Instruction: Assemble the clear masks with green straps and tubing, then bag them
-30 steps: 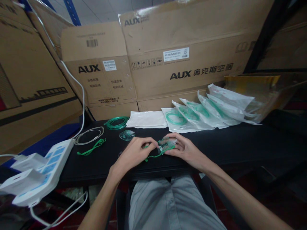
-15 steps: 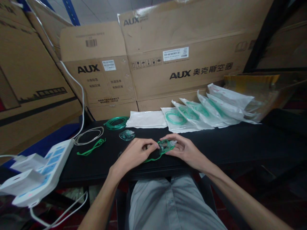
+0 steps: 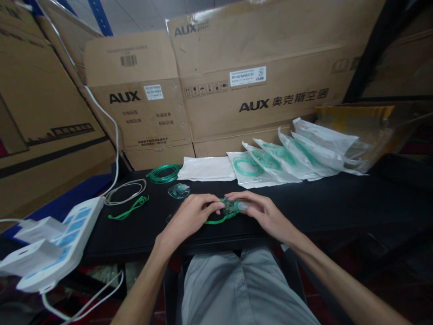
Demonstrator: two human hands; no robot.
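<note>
A small green-tinted clear mask (image 3: 230, 206) is between my two hands, low over the black table. My left hand (image 3: 194, 211) pinches its left edge, and a green strap (image 3: 216, 221) trails below the fingers. At the other side my right hand (image 3: 265, 212) grips the mask near its whitish connector (image 3: 242, 206). Another clear mask (image 3: 179, 191) lies on the table beyond my left hand. Behind it rests a coil of green tubing (image 3: 164, 174). A loose green strap (image 3: 129, 210) and a coil of pale tubing (image 3: 125, 192) lie farther left.
White packets (image 3: 207, 169) and several clear bags with green tubing (image 3: 248, 168) line the back of the black table (image 3: 304, 203). Cardboard boxes (image 3: 216, 108) stand behind. At the left edge is a white power strip (image 3: 69, 234) with plugs and cables.
The mask has turned a little between my hands, and its connector sits slightly lower. My right hand's fingers have shifted around it. The table items are unmoved.
</note>
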